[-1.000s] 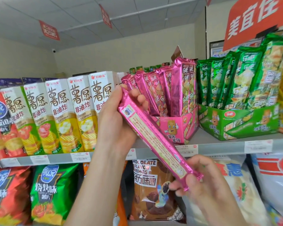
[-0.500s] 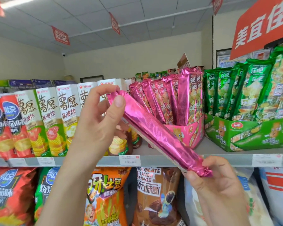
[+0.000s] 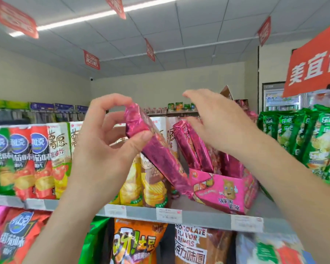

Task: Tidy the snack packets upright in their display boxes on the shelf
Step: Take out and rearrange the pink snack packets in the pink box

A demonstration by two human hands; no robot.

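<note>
left hand [image 3: 105, 149]: thumb and fingertips pinched on the top end of 1 pink packet [image 3: 160, 159]; the other fingers are curled loosely.
pink packet: slants down and away from the left hand toward the right hand's side. its bottom end is at the front corner of the pink box [image 3: 221, 191], outside the box as far as i can tell.
right hand [image 3: 215, 126]: fingers straight and apart, gripping nothing, palm over the tops of the leaning packets [image 3: 191, 147]. i cannot tell whether it touches them.
leaning packets: just under the right hand, inside the pink box, tipped toward the left hand rather than upright.
done so far: i'd say little for this box. 1 packet is out in the hand and the row inside is slumped.
left to do: by my reckoning, push the row straight to open a gap, drop the held packet in on end, then square them all up.
green packets [image 3: 316, 141]: beyond the right hand, standing close together and fairly upright. they look to need less work, though their box is mostly out of view.
tall cartons [image 3: 59, 149]: behind the left hand on the same shelf [image 3: 141, 211], standing in a row.
</note>
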